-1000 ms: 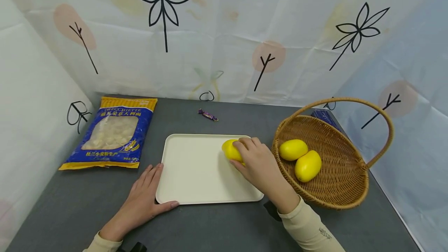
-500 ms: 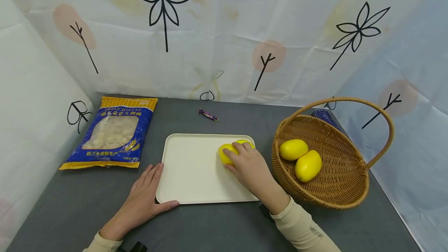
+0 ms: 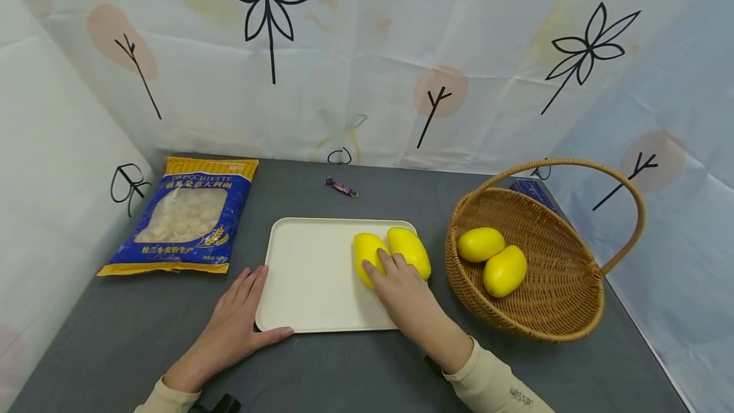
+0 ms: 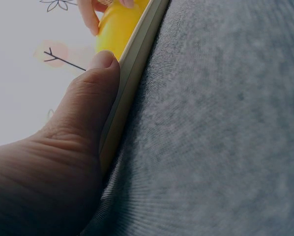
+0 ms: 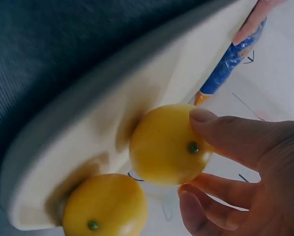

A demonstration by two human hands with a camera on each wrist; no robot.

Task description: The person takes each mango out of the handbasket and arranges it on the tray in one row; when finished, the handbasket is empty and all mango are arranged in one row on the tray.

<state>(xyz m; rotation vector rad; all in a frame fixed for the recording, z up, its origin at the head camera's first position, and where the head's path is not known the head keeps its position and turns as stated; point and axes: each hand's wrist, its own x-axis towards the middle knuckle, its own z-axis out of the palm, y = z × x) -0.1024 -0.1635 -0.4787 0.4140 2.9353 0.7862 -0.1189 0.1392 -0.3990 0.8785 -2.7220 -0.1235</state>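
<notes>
My right hand (image 3: 410,301) pinches a yellow lemon (image 3: 365,248) over the right half of a cream tray (image 3: 309,273). In the right wrist view the thumb (image 5: 225,130) lies on one side of that lemon, fingers on the other, its green stem end facing the camera. Right beside it on the tray sits a second lemon (image 3: 410,251), untouched by the fingers. My left hand (image 3: 229,324) rests at the tray's front left corner, fingers straight along the left edge. Its thumb (image 4: 95,83) touches the front rim.
A wicker basket (image 3: 556,285) with two lemons (image 3: 504,271) stands on the right, its handle arching high. A dark blue box (image 3: 536,191) shows behind it. At the left lies a blue pasta bag (image 3: 180,218); a purple wrapped candy (image 3: 341,187) lies behind the tray.
My right hand has shifted left and towards me with its lemon, which now points lengthwise. The second lemon, hidden at first, has come into view beside it. My left hand stays put.
</notes>
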